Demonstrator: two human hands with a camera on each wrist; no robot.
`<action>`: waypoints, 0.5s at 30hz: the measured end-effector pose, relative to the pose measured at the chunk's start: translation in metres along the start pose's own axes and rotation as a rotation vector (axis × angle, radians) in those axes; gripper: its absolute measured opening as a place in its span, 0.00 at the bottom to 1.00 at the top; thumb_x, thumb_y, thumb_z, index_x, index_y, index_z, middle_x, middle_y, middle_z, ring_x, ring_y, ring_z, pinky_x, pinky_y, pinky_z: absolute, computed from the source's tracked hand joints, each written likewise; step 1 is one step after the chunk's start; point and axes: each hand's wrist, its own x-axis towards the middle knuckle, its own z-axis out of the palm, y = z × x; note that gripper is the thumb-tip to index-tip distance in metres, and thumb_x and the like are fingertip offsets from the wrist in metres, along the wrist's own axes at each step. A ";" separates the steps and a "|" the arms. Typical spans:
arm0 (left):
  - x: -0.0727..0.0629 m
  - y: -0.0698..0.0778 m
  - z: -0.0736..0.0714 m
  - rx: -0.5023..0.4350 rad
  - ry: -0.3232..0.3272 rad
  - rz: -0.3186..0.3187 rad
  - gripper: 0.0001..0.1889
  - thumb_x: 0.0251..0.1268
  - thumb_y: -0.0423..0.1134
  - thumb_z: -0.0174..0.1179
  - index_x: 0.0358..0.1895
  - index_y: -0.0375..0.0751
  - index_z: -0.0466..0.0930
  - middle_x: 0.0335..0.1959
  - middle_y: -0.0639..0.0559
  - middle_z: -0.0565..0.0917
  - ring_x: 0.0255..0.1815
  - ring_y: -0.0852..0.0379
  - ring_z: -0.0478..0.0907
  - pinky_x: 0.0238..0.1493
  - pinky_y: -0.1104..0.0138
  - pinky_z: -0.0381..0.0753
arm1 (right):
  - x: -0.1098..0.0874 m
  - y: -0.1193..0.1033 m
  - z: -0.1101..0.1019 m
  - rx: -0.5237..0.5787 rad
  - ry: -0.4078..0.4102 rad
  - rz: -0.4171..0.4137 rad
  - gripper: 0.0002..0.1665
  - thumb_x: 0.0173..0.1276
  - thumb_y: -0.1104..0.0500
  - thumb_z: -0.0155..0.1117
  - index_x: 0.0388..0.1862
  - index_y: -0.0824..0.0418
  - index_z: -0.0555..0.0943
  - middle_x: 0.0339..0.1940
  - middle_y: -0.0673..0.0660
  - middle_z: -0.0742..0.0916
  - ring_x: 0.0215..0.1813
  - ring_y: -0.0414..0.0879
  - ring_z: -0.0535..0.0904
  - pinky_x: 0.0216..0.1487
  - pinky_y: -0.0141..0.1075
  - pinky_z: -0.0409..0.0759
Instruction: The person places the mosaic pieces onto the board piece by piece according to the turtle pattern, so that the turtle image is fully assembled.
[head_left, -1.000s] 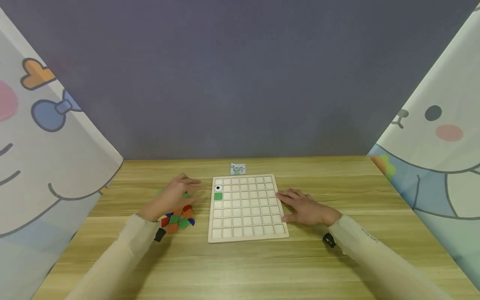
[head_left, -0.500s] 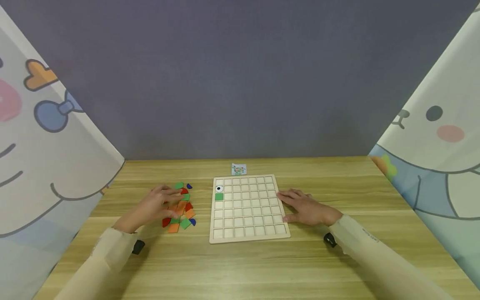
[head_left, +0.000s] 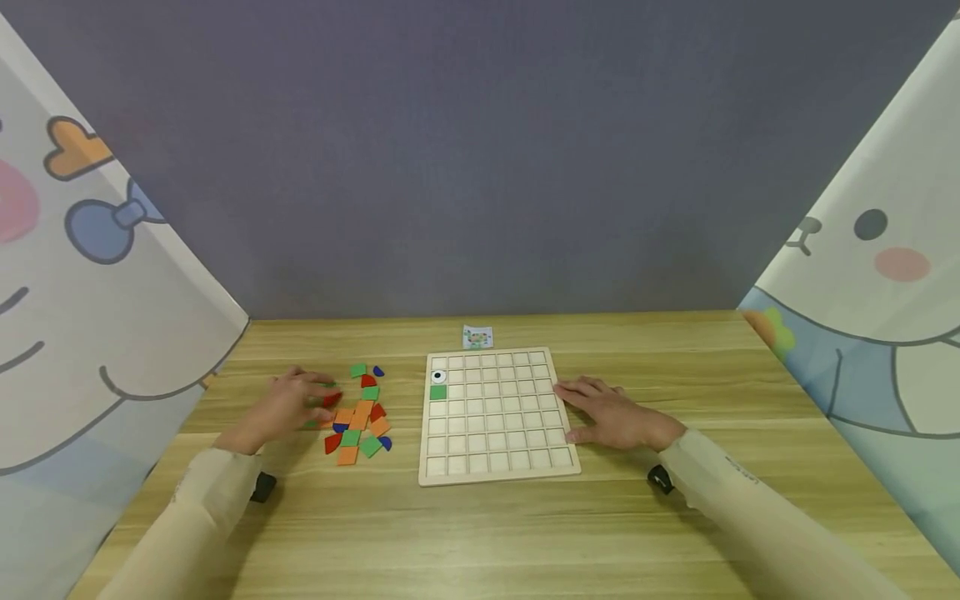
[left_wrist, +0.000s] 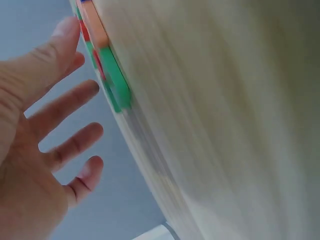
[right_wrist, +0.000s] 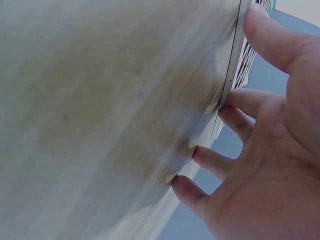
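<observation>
My left hand (head_left: 283, 406) hovers at the left side of a spread of coloured tiles, its fingers apart with nothing between them in the left wrist view. Nearest to it are a green tile (left_wrist: 116, 75) and an orange tile (left_wrist: 95, 25). My right hand (head_left: 611, 414) rests at the right edge of a pale wooden grid board (head_left: 498, 478), thumb and fingertips touching the rim (right_wrist: 232, 65). On the board's left column sit a white eye tile (head_left: 438, 377) and, just below it, a green square tile (head_left: 438, 392).
Red, blue, green and orange pieces lie left of the board, among them a blue half-round (head_left: 378, 372) and an orange square (head_left: 347, 456). Behind the board is a small picture card (head_left: 477, 337). A grey panel (head_left: 480, 167) stands at the table's back edge.
My left hand has moved left and back from beside the board, across the tiles to their left side, uncovering more of them. The right hand stays at the board's edge.
</observation>
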 end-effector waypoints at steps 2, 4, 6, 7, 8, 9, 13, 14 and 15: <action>0.000 -0.003 -0.001 0.030 -0.003 -0.013 0.20 0.47 0.37 0.72 0.46 0.36 0.85 0.52 0.36 0.78 0.51 0.35 0.68 0.40 0.40 0.64 | 0.000 0.000 0.000 -0.003 0.001 0.004 0.47 0.66 0.41 0.59 0.76 0.61 0.53 0.74 0.59 0.59 0.72 0.66 0.45 0.57 0.73 0.46; 0.000 -0.006 -0.002 0.048 -0.004 -0.011 0.17 0.47 0.36 0.72 0.44 0.37 0.86 0.50 0.37 0.79 0.49 0.36 0.68 0.39 0.41 0.66 | 0.000 0.000 0.000 -0.003 0.000 0.007 0.47 0.66 0.41 0.59 0.76 0.60 0.53 0.74 0.59 0.59 0.73 0.66 0.45 0.57 0.73 0.46; 0.001 -0.008 -0.002 0.064 0.007 0.024 0.15 0.46 0.34 0.73 0.41 0.37 0.87 0.47 0.39 0.80 0.46 0.39 0.69 0.38 0.43 0.68 | 0.000 0.000 0.000 -0.003 0.001 0.008 0.47 0.66 0.41 0.59 0.76 0.60 0.53 0.74 0.58 0.58 0.73 0.65 0.45 0.57 0.73 0.46; 0.002 -0.008 -0.003 0.073 0.014 0.048 0.15 0.45 0.33 0.73 0.40 0.37 0.87 0.45 0.40 0.80 0.44 0.40 0.70 0.37 0.45 0.69 | 0.000 0.001 0.000 -0.002 -0.001 0.008 0.47 0.66 0.41 0.59 0.76 0.60 0.53 0.74 0.58 0.58 0.73 0.65 0.45 0.58 0.73 0.46; 0.003 -0.009 -0.003 0.080 0.025 0.076 0.15 0.44 0.32 0.74 0.39 0.37 0.88 0.42 0.42 0.81 0.42 0.42 0.70 0.37 0.48 0.70 | 0.000 0.001 0.000 -0.003 0.001 0.006 0.47 0.66 0.41 0.58 0.76 0.60 0.53 0.74 0.58 0.59 0.73 0.65 0.45 0.58 0.73 0.46; 0.005 -0.009 -0.003 0.087 0.033 0.103 0.15 0.42 0.31 0.74 0.39 0.37 0.88 0.40 0.44 0.81 0.40 0.44 0.70 0.37 0.50 0.70 | 0.000 0.001 0.001 0.000 0.001 0.003 0.47 0.66 0.41 0.59 0.76 0.60 0.53 0.74 0.59 0.59 0.73 0.66 0.45 0.57 0.73 0.46; 0.011 -0.009 -0.004 0.087 0.030 0.153 0.14 0.41 0.30 0.75 0.36 0.39 0.88 0.34 0.51 0.81 0.34 0.50 0.69 0.36 0.58 0.69 | 0.000 0.001 0.001 0.001 -0.004 0.012 0.47 0.66 0.40 0.59 0.76 0.58 0.53 0.75 0.57 0.58 0.73 0.64 0.45 0.58 0.72 0.46; 0.012 -0.008 -0.004 0.080 0.024 0.151 0.13 0.41 0.30 0.74 0.36 0.39 0.88 0.33 0.52 0.81 0.34 0.51 0.69 0.36 0.58 0.70 | 0.000 0.001 0.002 0.001 -0.004 0.012 0.47 0.66 0.40 0.59 0.76 0.58 0.53 0.75 0.56 0.58 0.73 0.64 0.45 0.58 0.72 0.46; 0.013 -0.008 -0.004 0.075 0.014 0.145 0.13 0.42 0.29 0.74 0.36 0.40 0.87 0.33 0.53 0.81 0.34 0.51 0.69 0.35 0.59 0.70 | 0.000 0.001 0.002 0.003 -0.006 0.016 0.47 0.66 0.40 0.59 0.76 0.57 0.53 0.75 0.56 0.58 0.73 0.64 0.45 0.58 0.72 0.46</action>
